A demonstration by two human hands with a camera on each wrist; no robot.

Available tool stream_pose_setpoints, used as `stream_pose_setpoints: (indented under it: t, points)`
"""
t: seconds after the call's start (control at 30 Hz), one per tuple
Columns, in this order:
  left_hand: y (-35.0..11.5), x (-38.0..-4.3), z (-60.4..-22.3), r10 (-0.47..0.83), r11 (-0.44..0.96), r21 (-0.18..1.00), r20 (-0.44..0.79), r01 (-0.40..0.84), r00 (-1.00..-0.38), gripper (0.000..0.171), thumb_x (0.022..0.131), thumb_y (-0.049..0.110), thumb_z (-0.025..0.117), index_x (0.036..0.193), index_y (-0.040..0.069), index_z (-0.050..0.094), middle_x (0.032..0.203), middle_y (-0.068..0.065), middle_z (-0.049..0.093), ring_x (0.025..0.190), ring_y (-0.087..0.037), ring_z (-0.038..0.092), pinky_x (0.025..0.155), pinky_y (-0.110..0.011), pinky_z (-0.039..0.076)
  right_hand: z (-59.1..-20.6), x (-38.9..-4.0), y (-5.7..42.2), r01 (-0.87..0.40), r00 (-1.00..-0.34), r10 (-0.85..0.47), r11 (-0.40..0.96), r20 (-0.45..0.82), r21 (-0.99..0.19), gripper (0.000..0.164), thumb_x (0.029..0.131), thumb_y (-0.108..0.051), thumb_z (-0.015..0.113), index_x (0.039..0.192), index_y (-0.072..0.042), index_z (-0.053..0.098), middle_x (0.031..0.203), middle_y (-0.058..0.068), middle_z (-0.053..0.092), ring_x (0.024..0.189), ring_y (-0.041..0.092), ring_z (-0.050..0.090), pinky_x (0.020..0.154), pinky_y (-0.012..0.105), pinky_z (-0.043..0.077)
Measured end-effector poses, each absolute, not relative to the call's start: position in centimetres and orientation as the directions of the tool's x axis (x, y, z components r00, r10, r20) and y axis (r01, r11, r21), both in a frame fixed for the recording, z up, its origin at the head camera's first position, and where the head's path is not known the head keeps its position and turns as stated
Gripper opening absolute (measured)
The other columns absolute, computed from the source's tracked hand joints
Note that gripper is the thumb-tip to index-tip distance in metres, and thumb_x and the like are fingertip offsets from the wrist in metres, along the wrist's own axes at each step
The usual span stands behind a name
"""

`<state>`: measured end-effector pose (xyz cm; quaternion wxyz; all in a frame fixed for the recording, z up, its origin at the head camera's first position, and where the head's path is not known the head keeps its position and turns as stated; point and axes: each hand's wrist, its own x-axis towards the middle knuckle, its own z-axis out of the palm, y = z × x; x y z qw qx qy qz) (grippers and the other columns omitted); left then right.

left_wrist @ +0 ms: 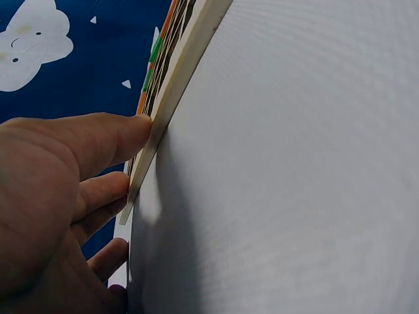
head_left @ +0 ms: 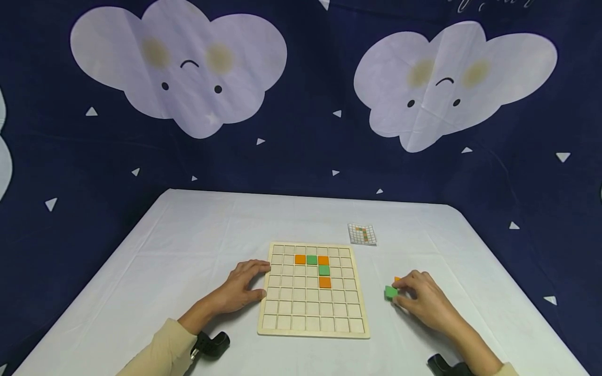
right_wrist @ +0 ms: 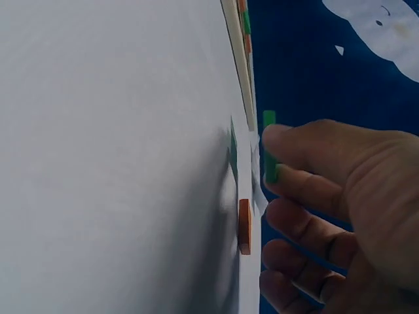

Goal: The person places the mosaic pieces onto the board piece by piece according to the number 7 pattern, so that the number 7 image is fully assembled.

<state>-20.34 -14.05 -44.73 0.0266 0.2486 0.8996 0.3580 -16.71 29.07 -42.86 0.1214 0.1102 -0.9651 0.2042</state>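
Note:
A wooden grid board (head_left: 287,308) lies flat on the white table. Orange and green square tiles sit in its upper cells, three orange and two green. My left hand (head_left: 242,287) touches the board's left edge with its fingertips and thumb; the left wrist view shows the thumb (left_wrist: 118,134) against the rim. To the right of the board, my right hand (head_left: 425,303) pinches a green tile (right_wrist: 270,147) between thumb and index finger, raised above the table. An orange tile (right_wrist: 245,226) rests on the table beneath that hand, mostly hidden in the head view.
A small printed card (head_left: 362,234) with a grid of coloured squares lies beyond the board's upper right corner. A dark blue cloth (head_left: 301,162) with clouds hangs behind the table (head_left: 207,224).

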Motion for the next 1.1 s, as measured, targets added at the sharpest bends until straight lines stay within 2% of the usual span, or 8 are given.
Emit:
stream_pose_setpoints:
  t: [0.43, 0.73, 1.1]
  points:
    - [-14.0, -20.4, -44.8, 0.471, 0.620, 0.651, 0.137, 0.437, -0.872, 0.050, 0.084, 0.017, 0.068, 0.130, 0.007, 0.052, 0.141, -0.007, 0.046, 0.133, -0.035, 0.033, 0.104, -0.060, 0.022, -42.0, -17.3, 27.2, -0.256, -0.955, -0.163, 0.876, 0.250, -0.408, 0.021, 0.073, -0.020, 0.078, 0.093, -0.019, 0.072, 0.084, -0.006, 0.058, 0.082, 0.009, 0.043, 0.068, 0.024, 0.036]
    - [-14.0, -20.4, -44.7, 0.469, 0.618, 0.652, 0.143, 0.440, -0.871, 0.049, 0.084, 0.016, 0.068, 0.130, 0.005, 0.053, 0.140, -0.009, 0.046, 0.133, -0.036, 0.033, 0.103, -0.060, 0.023, -41.7, -17.8, 26.0, -0.308, -0.939, -0.204, 0.858, 0.278, -0.411, 0.019, 0.075, -0.019, 0.077, 0.092, -0.020, 0.072, 0.085, -0.006, 0.058, 0.081, 0.010, 0.045, 0.069, 0.023, 0.039]
    - [-14.0, -20.4, -44.7, 0.461, 0.623, 0.655, 0.134, 0.427, -0.878, 0.049, 0.084, 0.016, 0.068, 0.130, 0.006, 0.053, 0.141, -0.007, 0.046, 0.132, -0.034, 0.033, 0.104, -0.059, 0.022, -41.5, -18.2, 23.6, -0.326, -0.938, -0.233, 0.840, 0.255, -0.433, 0.020, 0.074, -0.019, 0.077, 0.094, -0.020, 0.072, 0.088, -0.008, 0.060, 0.087, 0.010, 0.048, 0.075, 0.030, 0.042]
